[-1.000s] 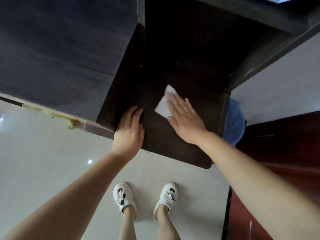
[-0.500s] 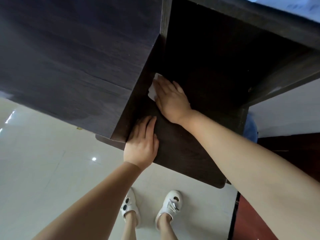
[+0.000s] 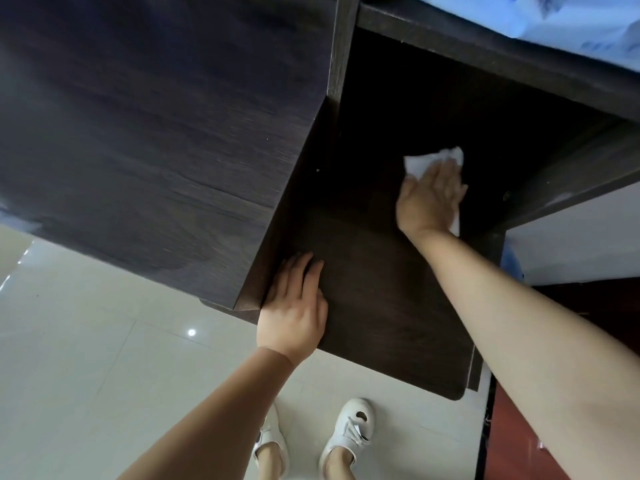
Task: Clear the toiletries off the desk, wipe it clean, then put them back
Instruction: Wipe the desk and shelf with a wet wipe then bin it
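Wiping is under way: the right hand [image 3: 431, 199], fingers straight, presses a white cloth [image 3: 434, 160] on the far right of the dark worktop [image 3: 381, 306] — no toiletries visible (probably cleared). The left hand [image 3: 294, 306] rests flat near its left edge. Putting back remains.

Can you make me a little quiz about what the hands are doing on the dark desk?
1. True or false: the right hand presses a white wipe flat on the desk.
2. What does the left hand do? A) lifts a bottle B) rests flat near the desk's front edge C) holds the wipe
3. Fill in: on the floor below the desk you see two white ____.

Key: 1 true; 2 B; 3 shoes.
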Available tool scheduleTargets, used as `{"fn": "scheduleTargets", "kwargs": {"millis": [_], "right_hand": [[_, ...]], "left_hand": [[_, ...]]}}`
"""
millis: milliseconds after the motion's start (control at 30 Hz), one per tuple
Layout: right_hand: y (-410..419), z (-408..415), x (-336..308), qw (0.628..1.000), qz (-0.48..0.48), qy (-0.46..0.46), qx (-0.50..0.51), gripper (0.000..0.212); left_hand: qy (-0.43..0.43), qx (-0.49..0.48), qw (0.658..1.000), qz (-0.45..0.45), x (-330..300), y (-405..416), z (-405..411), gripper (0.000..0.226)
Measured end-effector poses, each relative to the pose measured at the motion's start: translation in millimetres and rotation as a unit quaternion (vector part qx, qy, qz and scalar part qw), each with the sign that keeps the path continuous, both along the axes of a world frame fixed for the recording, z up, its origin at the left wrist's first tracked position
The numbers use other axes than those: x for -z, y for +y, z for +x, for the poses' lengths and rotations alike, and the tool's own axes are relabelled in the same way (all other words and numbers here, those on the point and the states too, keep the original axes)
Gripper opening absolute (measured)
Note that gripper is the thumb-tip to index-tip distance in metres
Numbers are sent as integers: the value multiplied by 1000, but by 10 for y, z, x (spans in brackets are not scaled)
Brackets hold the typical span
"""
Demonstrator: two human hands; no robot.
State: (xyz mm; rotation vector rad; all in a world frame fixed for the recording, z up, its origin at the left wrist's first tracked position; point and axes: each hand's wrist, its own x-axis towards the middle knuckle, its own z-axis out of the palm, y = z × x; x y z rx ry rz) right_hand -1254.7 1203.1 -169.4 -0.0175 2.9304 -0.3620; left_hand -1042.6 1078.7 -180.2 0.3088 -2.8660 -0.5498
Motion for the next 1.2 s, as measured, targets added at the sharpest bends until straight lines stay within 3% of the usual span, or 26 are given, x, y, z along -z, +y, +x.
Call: {"fn": "scheduleTargets", "kwargs": {"millis": [67,133,167,233,300,400,533,633,733,833,900,1000,1067,1200], "right_hand": [[-365,26,-8,987,-29,13,-154,58],[-567,104,-29,945,-29,9,-326,57],[-552,81,-48,932,-24,8,-361,57],[-359,-76,-52,935,-20,18,-354,57],[-76,-271,-78,958,-18,21,-286,55],[262,-457,-169,971,138,-1,-194,56],[347,-470,-428,896,404,-106,-152,46],[476,-497,-520,848,491,-121,-162,49],[567,-449,-518,874,454,-101,-138,53],[560,-269,-482,879,451,-86,-129,62],[614,16,-418,920,369,-67,-111,71],[743,754,-351,985,112,-76,-111,72],[868,1184,-295,985,21,-50,-165,66],[1044,1091,-193,979,-10,-52,-198,53]], "left_hand": [[3,1,1000,0,5,0,1,38],[4,2,1000,-2,5,-6,-5,38],[5,2,1000,-4,7,-13,-10,38],[6,2,1000,-3,8,-13,-2,38],[1,-1,1000,-3,6,-11,13,38],[-4,2,1000,3,12,-13,9,39],[-3,3,1000,2,13,-14,9,39],[-3,3,1000,1,18,-18,18,39],[-5,3,1000,6,19,-19,14,39],[-8,3,1000,15,16,-22,8,39],[-10,5,1000,21,15,-16,15,39],[-18,6,1000,21,-6,-19,21,39],[-19,9,1000,20,-18,-26,18,39],[-26,14,999,22,-23,-22,11,40]]}}
